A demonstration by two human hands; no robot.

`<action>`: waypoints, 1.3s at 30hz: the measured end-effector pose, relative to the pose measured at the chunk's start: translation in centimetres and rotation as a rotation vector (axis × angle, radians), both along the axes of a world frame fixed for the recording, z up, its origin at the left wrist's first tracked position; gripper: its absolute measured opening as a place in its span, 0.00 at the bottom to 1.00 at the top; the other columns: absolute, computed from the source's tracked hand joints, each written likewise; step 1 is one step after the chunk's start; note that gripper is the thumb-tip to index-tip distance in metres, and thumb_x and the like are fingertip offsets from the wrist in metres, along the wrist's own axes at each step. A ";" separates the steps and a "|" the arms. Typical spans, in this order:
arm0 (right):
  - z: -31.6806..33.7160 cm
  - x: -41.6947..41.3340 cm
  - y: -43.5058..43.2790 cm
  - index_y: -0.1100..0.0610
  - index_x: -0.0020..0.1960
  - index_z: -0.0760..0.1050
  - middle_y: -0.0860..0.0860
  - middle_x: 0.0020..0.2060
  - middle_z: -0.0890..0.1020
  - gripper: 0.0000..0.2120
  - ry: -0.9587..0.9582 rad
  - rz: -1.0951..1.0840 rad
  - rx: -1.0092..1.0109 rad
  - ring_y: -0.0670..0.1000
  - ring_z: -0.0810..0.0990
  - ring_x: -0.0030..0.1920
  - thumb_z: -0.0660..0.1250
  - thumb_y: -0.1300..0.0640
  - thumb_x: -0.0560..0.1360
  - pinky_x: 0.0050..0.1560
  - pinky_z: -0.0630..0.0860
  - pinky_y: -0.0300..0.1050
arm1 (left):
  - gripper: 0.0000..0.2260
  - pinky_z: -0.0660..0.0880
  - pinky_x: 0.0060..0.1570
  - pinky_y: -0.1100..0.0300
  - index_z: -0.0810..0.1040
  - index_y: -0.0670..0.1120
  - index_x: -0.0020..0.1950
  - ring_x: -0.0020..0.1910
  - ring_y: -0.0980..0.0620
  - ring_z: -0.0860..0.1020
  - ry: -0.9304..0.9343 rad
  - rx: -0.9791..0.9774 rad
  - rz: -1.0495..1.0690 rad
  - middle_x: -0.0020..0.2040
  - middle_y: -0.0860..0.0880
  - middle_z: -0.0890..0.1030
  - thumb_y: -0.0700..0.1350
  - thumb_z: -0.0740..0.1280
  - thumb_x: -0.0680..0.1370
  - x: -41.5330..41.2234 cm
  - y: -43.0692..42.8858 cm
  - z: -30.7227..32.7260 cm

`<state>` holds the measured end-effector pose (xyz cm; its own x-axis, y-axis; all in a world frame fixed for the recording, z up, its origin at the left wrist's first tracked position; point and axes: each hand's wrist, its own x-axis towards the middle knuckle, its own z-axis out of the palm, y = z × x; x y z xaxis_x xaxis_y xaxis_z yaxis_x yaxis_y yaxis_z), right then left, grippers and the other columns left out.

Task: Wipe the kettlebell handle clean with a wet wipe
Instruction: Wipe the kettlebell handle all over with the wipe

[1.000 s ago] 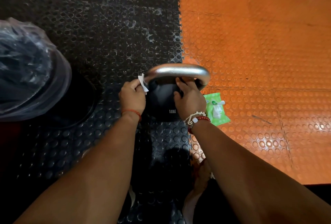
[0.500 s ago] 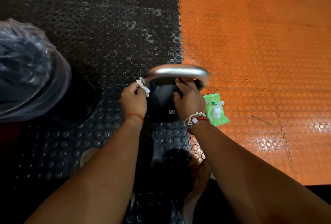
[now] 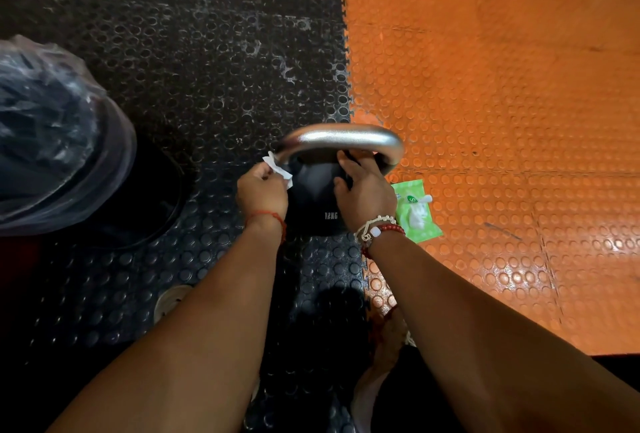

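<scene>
A black kettlebell [image 3: 313, 202] marked 12KG stands on the floor where the black mat meets the orange one. Its silver handle [image 3: 341, 140] arches over the top. My left hand [image 3: 261, 192] pinches a small white wet wipe [image 3: 277, 165] against the handle's left end. My right hand [image 3: 365, 193] rests on the kettlebell's body with its fingers curled under the right side of the handle, holding it.
A green wet-wipe packet [image 3: 417, 211] lies on the orange studded mat [image 3: 502, 103] just right of my right hand. A bin lined with a clear plastic bag [image 3: 52, 135] stands at the left on the black studded mat [image 3: 207, 52].
My left hand with the wipe has slid slightly down and back along the left end of the handle. The right hand and kettlebell stay put.
</scene>
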<state>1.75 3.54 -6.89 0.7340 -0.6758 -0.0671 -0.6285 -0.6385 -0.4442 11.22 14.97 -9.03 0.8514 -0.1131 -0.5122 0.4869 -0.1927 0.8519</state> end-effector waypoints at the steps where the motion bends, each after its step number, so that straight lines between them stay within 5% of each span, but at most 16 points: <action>1: 0.0 0.0 0.0 0.45 0.68 0.70 0.42 0.70 0.67 0.21 -0.002 -0.001 0.000 0.53 0.76 0.61 0.63 0.52 0.75 0.53 0.76 0.48 | 0.13 0.81 0.52 0.47 0.83 0.59 0.36 0.44 0.47 0.83 -0.006 0.006 0.022 0.40 0.48 0.84 0.42 0.64 0.68 -0.2 -0.1 0.2; 4: -0.1 0.0 0.0 0.45 0.68 0.70 0.42 0.70 0.67 0.22 -0.003 -0.006 0.002 0.53 0.75 0.61 0.63 0.52 0.75 0.53 0.75 0.48 | 0.07 0.81 0.50 0.48 0.81 0.56 0.36 0.45 0.44 0.83 -0.038 -0.012 0.099 0.44 0.44 0.84 0.45 0.64 0.67 -1.3 -0.5 0.0; 9: 0.0 -0.1 -0.1 0.46 0.68 0.70 0.43 0.71 0.66 0.22 0.007 0.014 -0.004 0.52 0.75 0.62 0.62 0.52 0.75 0.54 0.74 0.48 | 0.10 0.81 0.50 0.47 0.79 0.50 0.35 0.40 0.47 0.82 0.055 -0.067 0.142 0.36 0.49 0.82 0.35 0.66 0.69 -0.8 -0.7 0.8; 12: -0.1 -0.1 -0.1 0.46 0.68 0.70 0.42 0.71 0.66 0.22 0.003 0.009 -0.002 0.52 0.75 0.62 0.63 0.52 0.75 0.53 0.75 0.48 | 0.05 0.81 0.49 0.49 0.78 0.52 0.37 0.43 0.46 0.83 0.009 -0.091 0.196 0.39 0.46 0.84 0.42 0.67 0.65 -1.5 -0.8 1.4; 18: -0.2 -0.1 -0.1 0.46 0.68 0.70 0.42 0.70 0.66 0.22 -0.005 0.008 -0.001 0.51 0.74 0.62 0.63 0.52 0.75 0.54 0.75 0.48 | 0.11 0.80 0.44 0.57 0.76 0.47 0.43 0.44 0.46 0.83 0.113 -0.151 0.241 0.42 0.44 0.82 0.31 0.69 0.71 -1.2 -1.1 1.8; 27: 0.0 -0.1 0.0 0.46 0.68 0.70 0.43 0.71 0.66 0.22 -0.014 0.009 0.016 0.53 0.75 0.62 0.63 0.52 0.75 0.54 0.74 0.49 | 0.12 0.82 0.44 0.58 0.76 0.37 0.53 0.44 0.45 0.84 0.193 -0.254 0.353 0.46 0.38 0.82 0.30 0.70 0.71 -1.9 -1.6 2.3; 31: -0.1 -0.1 -0.1 0.46 0.68 0.70 0.42 0.71 0.66 0.22 -0.019 0.003 0.020 0.51 0.74 0.63 0.63 0.52 0.75 0.53 0.75 0.48 | 0.08 0.81 0.45 0.59 0.75 0.41 0.42 0.39 0.50 0.82 0.208 -0.254 0.337 0.40 0.41 0.81 0.30 0.69 0.72 -2.2 -1.7 3.2; 39: 0.1 0.0 -0.4 0.47 0.67 0.71 0.44 0.70 0.68 0.22 -0.031 0.024 0.037 0.50 0.73 0.64 0.64 0.53 0.74 0.56 0.74 0.47 | 0.09 0.79 0.47 0.57 0.73 0.43 0.39 0.38 0.49 0.80 0.217 -0.246 0.220 0.37 0.43 0.80 0.31 0.68 0.73 -1.5 -0.9 3.6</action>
<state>1.73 3.18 -6.78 0.7522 -0.6554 -0.0686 -0.5987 -0.6362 -0.4867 9.72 14.11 -5.39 0.7439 -0.0816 -0.6633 0.6677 0.1335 0.7324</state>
